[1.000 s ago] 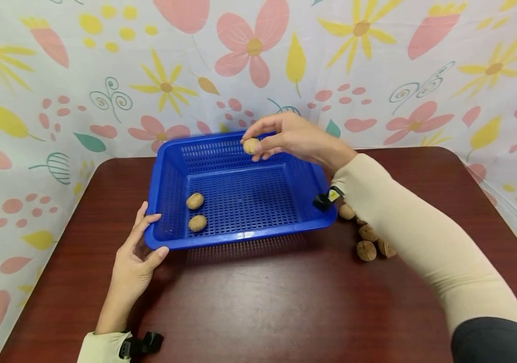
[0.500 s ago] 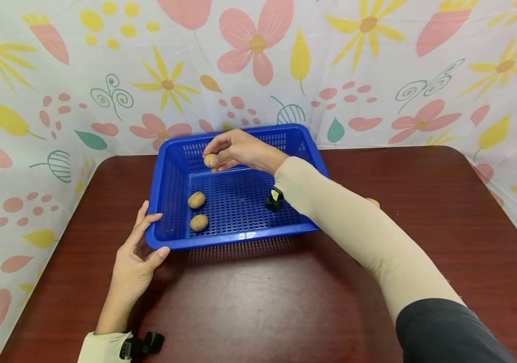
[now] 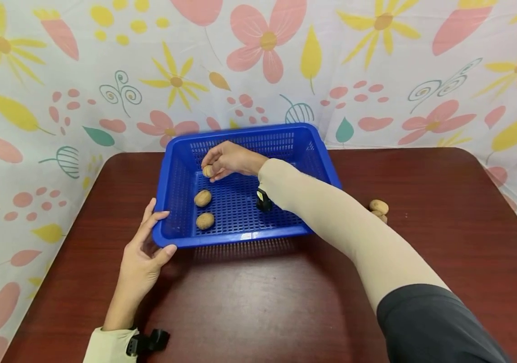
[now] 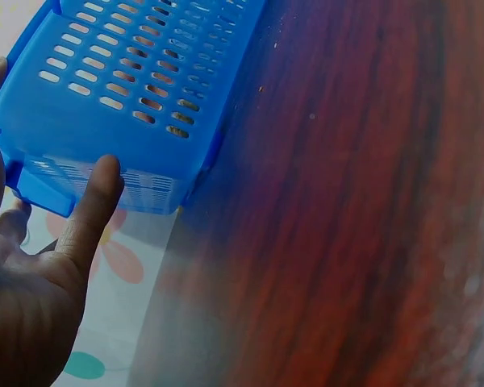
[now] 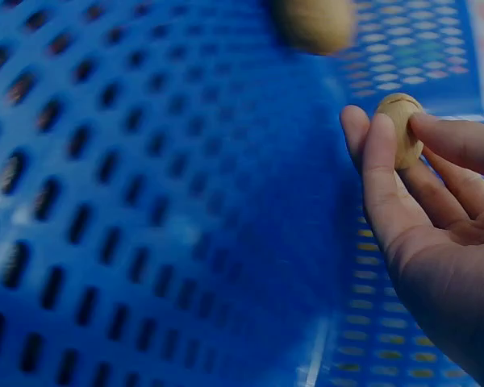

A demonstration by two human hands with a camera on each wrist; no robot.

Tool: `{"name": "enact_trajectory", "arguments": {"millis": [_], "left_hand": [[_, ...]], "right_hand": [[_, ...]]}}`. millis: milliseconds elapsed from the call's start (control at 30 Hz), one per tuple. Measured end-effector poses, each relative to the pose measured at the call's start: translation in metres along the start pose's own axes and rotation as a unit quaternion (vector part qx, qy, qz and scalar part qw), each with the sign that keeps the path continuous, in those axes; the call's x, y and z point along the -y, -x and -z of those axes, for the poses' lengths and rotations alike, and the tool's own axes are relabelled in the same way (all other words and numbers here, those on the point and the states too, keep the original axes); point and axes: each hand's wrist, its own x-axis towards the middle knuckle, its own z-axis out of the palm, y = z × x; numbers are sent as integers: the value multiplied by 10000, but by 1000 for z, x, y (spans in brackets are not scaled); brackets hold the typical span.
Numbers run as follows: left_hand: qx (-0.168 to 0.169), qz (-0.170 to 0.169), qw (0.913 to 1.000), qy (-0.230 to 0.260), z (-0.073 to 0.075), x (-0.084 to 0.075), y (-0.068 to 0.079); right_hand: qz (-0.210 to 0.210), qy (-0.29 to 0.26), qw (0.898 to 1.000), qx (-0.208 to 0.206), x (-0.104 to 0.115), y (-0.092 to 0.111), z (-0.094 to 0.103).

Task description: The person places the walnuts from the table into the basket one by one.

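Note:
A blue plastic basket (image 3: pixel 249 235) with slotted walls and floor sits at the back of the table. My left hand (image 3: pixel 137 262) grips its left rim, fingers on the side and thumb at the front corner. Inside the basket, near the far left corner, my right hand (image 3: pixel 233 160) pinches a walnut (image 5: pixel 402 137) between thumb and fingertips. Two more walnuts lie on the basket floor along the left side, one farther back (image 3: pixel 203 198) and one nearer (image 3: pixel 205 221). The right forearm passes over the basket's right front part and hides it.
Loose walnuts (image 3: pixel 379 206) lie on the dark red wooden table (image 3: pixel 258 297) right of the basket, partly hidden by the right sleeve. A flower-printed cloth (image 3: pixel 353 65) hangs close behind the basket.
My right hand has carried the walnut leftward across the basket, then lowered it toward the far left corner. My left hand keeps its grip on the rim.

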Motion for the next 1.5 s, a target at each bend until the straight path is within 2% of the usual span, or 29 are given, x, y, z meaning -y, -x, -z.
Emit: {"name": "enact_trajectory", "arguments": {"millis": [133, 333, 800, 967, 1100, 1233, 1367, 1500], "left_hand": [[2, -27, 10000, -62, -1, 0, -1], [3, -53, 9999, -113, 0, 1, 0], [-14, 18, 9999, -125, 0, 0, -1], [-9, 29, 9999, -132, 0, -1, 0], [-29, 26, 10000, -60, 0, -1, 1], [-1, -5, 10000, 55, 0, -2, 0], [15, -33, 10000, 37, 1, -2, -1], [11, -9, 10000, 89, 0, -1, 0]], "right_hand": [[-120, 175, 9998, 52, -8, -9, -6], [-80, 353, 9993, -13, -10, -16, -14], [-46, 866, 9962, -101, -8, -17, -19], [-65, 1123, 9936, 75, -2, -11, -12], [-2, 1620, 9865, 237, 12, 11, 3], [308, 2101, 9770, 179, 29, 49, 26], [561, 2240, 9729, -124, 39, 97, 48], [819, 2211, 9700, -593, 39, 154, 67]]}}
